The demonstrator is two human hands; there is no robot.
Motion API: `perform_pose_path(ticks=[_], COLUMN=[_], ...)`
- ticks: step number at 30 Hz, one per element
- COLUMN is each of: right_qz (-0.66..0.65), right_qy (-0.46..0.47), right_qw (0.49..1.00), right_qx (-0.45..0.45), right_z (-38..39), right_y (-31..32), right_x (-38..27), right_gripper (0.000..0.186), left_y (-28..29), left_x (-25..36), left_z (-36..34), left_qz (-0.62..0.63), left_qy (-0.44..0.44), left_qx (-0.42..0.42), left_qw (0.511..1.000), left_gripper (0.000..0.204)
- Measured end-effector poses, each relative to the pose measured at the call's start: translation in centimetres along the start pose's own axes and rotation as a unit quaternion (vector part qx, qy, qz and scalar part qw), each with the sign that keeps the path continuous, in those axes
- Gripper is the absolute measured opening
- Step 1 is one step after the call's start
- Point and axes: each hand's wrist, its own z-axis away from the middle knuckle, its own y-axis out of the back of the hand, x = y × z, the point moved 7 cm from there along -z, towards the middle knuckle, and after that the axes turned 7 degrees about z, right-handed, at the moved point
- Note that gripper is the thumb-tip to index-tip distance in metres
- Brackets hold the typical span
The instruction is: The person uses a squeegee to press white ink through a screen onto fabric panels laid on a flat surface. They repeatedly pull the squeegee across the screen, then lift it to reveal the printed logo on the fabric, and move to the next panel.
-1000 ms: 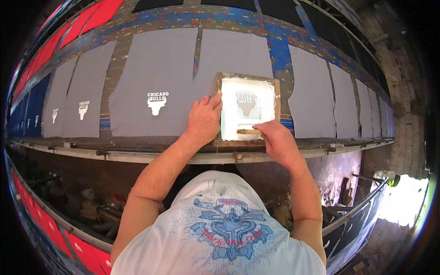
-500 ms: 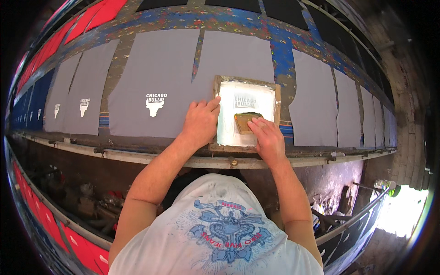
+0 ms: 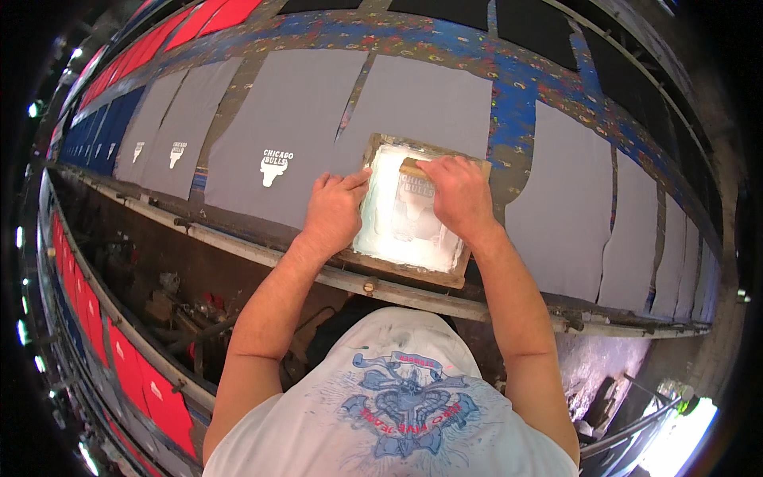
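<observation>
A wooden-framed printing screen (image 3: 409, 271) lies on a grey fabric panel (image 3: 425, 91), with white ink spread over its mesh. My left hand (image 3: 334, 213) grips the screen's left edge, its index finger along the wood and the other fingers curled. Inside the frame, at the far end, my right hand (image 3: 462, 195) is closed on a small squeegee (image 3: 410, 168), which is mostly hidden by the fingers. Lettering and a bull's head shape show through the mesh just nearer than the squeegee. To the left, another grey panel (image 3: 286, 95) bears a white bull's head print (image 3: 274, 172).
More grey panels (image 3: 568, 207) lie to the right along the ink-spattered table (image 3: 513, 103). Black panels (image 3: 536, 36) and red panels (image 3: 187, 32) lie farther back. A metal rail (image 3: 397, 292) runs along the near edge. Behind me at lower left stands another table with red panels (image 3: 147, 381).
My right hand has moved the squeegee from the near middle of the screen to its far end. My left hand stays at the left edge. The whole view has tilted.
</observation>
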Motion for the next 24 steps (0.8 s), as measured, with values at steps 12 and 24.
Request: perform_pose_path(ticks=[12, 24], right_qz=[-0.004, -0.065], right_qy=[0.068, 0.019], right_qw=[0.997, 0.993], right_qx=[-0.04, -0.094], right_z=[6.2, 10.3], right_y=[0.2, 1.9], right_x=[-5.2, -9.5], right_gripper=[0.034, 0.045], left_y=[0.4, 0.4], left_x=[0.7, 0.4], left_z=[-0.1, -0.4], left_qz=[-0.006, 0.023], left_qy=[0.024, -0.006], left_qx=[0.0, -0.012], left_qw=[1.0, 1.0], left_gripper=[0.041, 0.042])
